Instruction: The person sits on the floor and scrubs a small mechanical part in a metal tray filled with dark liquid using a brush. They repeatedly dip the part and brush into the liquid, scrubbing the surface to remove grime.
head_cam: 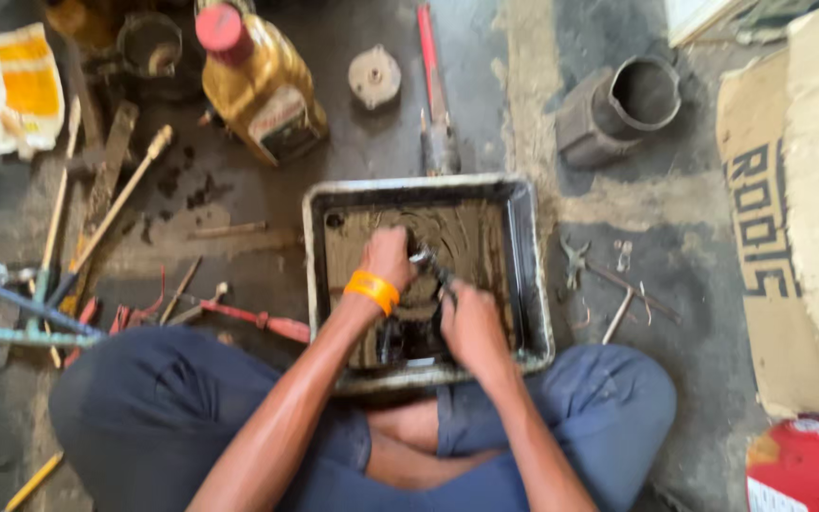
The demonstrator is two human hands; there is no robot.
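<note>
Left hand: the left hand [387, 258], with an orange band at the wrist, is curled shut over a small dark metal part [426, 263] inside the tray — what the fingers grip beneath is blurred.
Right hand: the right hand [471, 325] is closed around the same part's lower end, knuckles up; how tightly, I cannot tell.
Tray: a square grey metal tray [527, 284] holding murky brown liquid sits on the floor just in front of the person's crossed legs in blue trousers.
Beyond the tray: a yellow plastic oil jug with a red cap [256, 81] lies tilted to the upper left — a dark metal cylinder [618, 109] lies to the upper right.
Left of the tray: wooden-handled and red-handled tools [106, 223] lie scattered.
Right edge: a sheet of brown cardboard [798, 218].
</note>
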